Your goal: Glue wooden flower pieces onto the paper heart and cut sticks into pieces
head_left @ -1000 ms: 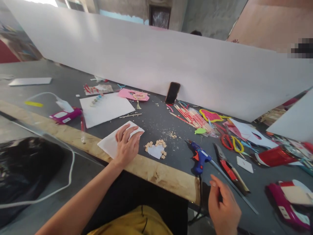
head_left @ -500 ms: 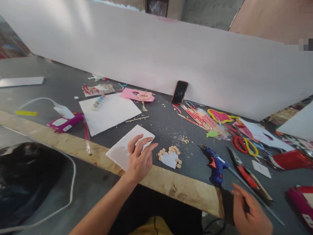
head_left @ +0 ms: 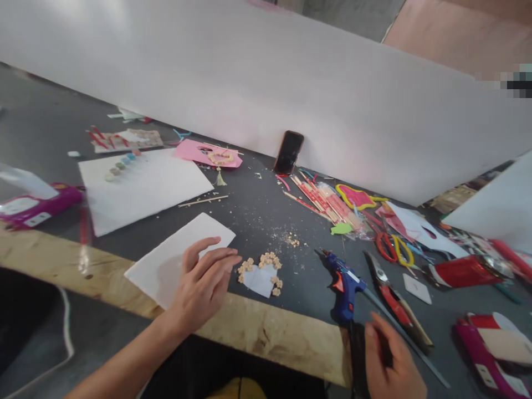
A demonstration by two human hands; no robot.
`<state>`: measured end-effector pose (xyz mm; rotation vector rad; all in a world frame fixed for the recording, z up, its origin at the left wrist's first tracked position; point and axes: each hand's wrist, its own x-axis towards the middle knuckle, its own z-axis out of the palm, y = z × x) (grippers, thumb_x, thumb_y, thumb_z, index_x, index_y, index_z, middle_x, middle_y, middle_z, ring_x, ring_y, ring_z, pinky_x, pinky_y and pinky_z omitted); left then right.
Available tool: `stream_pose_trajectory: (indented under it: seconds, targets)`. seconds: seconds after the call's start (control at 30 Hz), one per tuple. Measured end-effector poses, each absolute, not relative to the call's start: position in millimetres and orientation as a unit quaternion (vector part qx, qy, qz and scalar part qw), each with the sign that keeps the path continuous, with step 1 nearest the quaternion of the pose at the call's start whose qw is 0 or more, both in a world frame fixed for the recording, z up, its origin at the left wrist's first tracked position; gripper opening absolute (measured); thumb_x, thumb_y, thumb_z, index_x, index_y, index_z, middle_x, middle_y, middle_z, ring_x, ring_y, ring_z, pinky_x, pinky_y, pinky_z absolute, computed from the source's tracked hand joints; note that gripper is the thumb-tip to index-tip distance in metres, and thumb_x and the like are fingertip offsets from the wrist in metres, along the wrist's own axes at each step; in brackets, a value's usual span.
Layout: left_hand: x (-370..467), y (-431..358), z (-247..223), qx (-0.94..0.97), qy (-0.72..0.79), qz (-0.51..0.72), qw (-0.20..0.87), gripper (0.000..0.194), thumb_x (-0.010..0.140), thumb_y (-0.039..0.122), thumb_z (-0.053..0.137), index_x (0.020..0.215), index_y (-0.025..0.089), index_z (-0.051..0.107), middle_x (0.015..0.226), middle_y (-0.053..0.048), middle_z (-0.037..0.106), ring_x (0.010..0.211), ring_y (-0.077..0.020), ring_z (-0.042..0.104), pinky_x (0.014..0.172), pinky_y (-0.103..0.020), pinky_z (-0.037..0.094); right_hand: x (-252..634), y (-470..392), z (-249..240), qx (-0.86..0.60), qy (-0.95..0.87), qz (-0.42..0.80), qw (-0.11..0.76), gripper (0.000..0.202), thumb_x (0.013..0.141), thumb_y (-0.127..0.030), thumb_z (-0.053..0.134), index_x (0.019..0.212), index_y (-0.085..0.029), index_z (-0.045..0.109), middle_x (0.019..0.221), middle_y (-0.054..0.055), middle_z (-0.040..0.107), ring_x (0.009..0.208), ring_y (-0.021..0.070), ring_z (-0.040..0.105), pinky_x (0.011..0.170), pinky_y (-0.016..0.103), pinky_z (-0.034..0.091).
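My left hand (head_left: 203,277) is open, its fingers stretched out over a small white board (head_left: 166,260) at the table's front edge. Just right of those fingertips lies a pale heart-shaped piece (head_left: 260,281), partly edged with small tan flower-like bits (head_left: 270,259). At the lower right, my right hand (head_left: 393,360) is loosely curled, with a gap between thumb and fingers and nothing visible in it. Nearest to it are a blue glue gun (head_left: 347,288) lying on the table and red-handled pliers (head_left: 394,299).
Behind lie a larger white board (head_left: 141,191), a pink card (head_left: 191,152) and a phone (head_left: 288,152) leaning on a white panel (head_left: 233,83). Red-wrapped sticks (head_left: 313,194), scissors (head_left: 394,249) and a red can (head_left: 461,270) lie to the right. A purple device (head_left: 45,205) is at the left.
My view has swung to the right, so the things on the table sit further left. My left hand still hovers at the white board, its fingers a little closer together. My right hand stays near the glue gun.
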<state>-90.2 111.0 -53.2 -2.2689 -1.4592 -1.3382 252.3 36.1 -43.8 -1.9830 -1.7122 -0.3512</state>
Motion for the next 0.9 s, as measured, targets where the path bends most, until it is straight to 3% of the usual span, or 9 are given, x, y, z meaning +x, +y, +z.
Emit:
stream_pose_trajectory:
  seconds: [0.13, 0.3, 0.4, 0.57, 0.67, 0.8, 0.9]
  targets:
    - [-88, 113, -44, -0.776, -0.462, -0.424, 0.066, 0.032, 0.078, 0.005, 0.055, 0.1, 0.028, 0.061, 0.096, -0.003, 0.068, 0.112, -0.0282, 0.049, 0.091, -0.049, 0.042, 255, 60, -29, -0.746, -0.632, -0.008, 0.21, 0.044, 0.084, -0.055, 0.039, 0.093, -0.018, 0.061, 0.074, 0.007, 0.071, 0.06, 0.0191, 0.067, 0.05, 0.026, 0.047]
    - [-78, 120, -16, -0.786, -0.463, -0.403, 0.071, 0.025, 0.079, 0.005, 0.054, 0.092, 0.023, 0.063, 0.096, -0.005, 0.068, 0.112, -0.0287, 0.047, 0.091, -0.048, 0.041, 237, 101, -6, -0.799, -0.596, 0.084, 0.0, 0.037, 0.076, -0.059, 0.044, 0.072, -0.024, 0.055, 0.062, 0.006, 0.066, 0.056, 0.0245, 0.063, 0.048, 0.03, 0.038]
    - [-70, 128, 0, -0.788, -0.465, -0.4, 0.057, 0.02, 0.081, 0.006, 0.052, 0.089, 0.021, 0.064, 0.095, -0.005, 0.067, 0.112, -0.0274, 0.046, 0.092, -0.046, 0.039, 231, 116, 0, -0.804, -0.584, 0.112, 0.004, 0.03, 0.073, -0.052, 0.049, 0.06, -0.025, 0.051, 0.058, 0.005, 0.063, 0.057, 0.0253, 0.061, 0.049, 0.03, 0.035]
    - [-53, 149, 9, -0.814, -0.466, -0.346, -0.008, 0.02, 0.083, 0.014, 0.051, 0.098, 0.021, 0.062, 0.103, -0.003, 0.066, 0.115, -0.0256, 0.042, 0.095, -0.044, 0.034, 240, 120, -1, -0.804, -0.564, 0.17, 0.079, 0.027, 0.067, -0.048, 0.054, 0.054, -0.024, 0.053, 0.058, 0.005, 0.062, 0.061, 0.0248, 0.059, 0.054, 0.031, 0.036]
    - [-43, 169, 6, -0.829, -0.481, -0.28, -0.054, 0.021, 0.085, 0.015, 0.048, 0.1, 0.021, 0.061, 0.103, -0.003, 0.067, 0.113, -0.0259, 0.043, 0.09, -0.043, 0.034, 246, 114, -3, -0.798, -0.544, 0.219, 0.14, 0.028, 0.067, -0.049, 0.052, 0.065, -0.022, 0.06, 0.064, 0.004, 0.065, 0.064, 0.0231, 0.06, 0.058, 0.031, 0.041]
    - [-27, 200, -2, -0.856, -0.475, -0.185, -0.09, 0.027, 0.084, 0.015, 0.048, 0.107, 0.023, 0.06, 0.103, -0.004, 0.067, 0.107, -0.0253, 0.047, 0.087, -0.043, 0.032, 246, 102, -9, -0.726, -0.426, 0.408, 0.353, 0.032, 0.064, -0.048, 0.059, 0.082, -0.023, 0.06, 0.065, 0.0, 0.062, 0.061, 0.0181, 0.058, 0.056, 0.028, 0.045]
    - [-15, 222, -9, -0.866, -0.462, -0.163, -0.094, 0.023, 0.083, 0.017, 0.049, 0.099, 0.025, 0.064, 0.099, -0.004, 0.068, 0.104, -0.0263, 0.047, 0.083, -0.042, 0.031, 239, 93, -12, -0.62, -0.327, 0.531, 0.476, 0.039, 0.059, -0.049, 0.063, 0.087, -0.022, 0.061, 0.059, -0.002, 0.053, 0.051, 0.0131, 0.05, 0.046, 0.025, 0.042]
